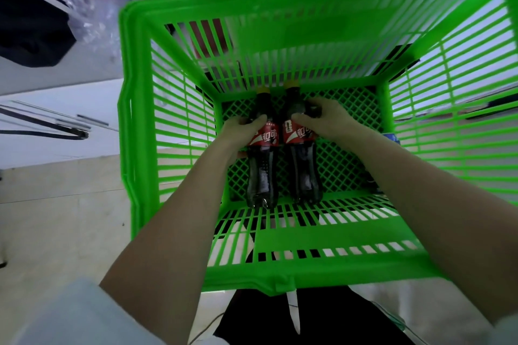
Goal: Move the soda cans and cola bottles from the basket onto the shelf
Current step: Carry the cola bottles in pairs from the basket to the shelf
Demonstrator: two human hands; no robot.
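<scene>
In the green basket (280,277), each hand's grip wraps 1 red-labelled cola bottle; label script blurred, perhaps Chinese.

Both forearms bare, reaching forward and down, converging toward 12 o'clock. Left hand (243,131) curled, thumb on top pointing toward 2 o'clock, fingers wrapped under. Right hand (325,117) curled, thumb toward 9 o'clock, fingers clenched over the far side. Hands near each other, not touching.
</scene>
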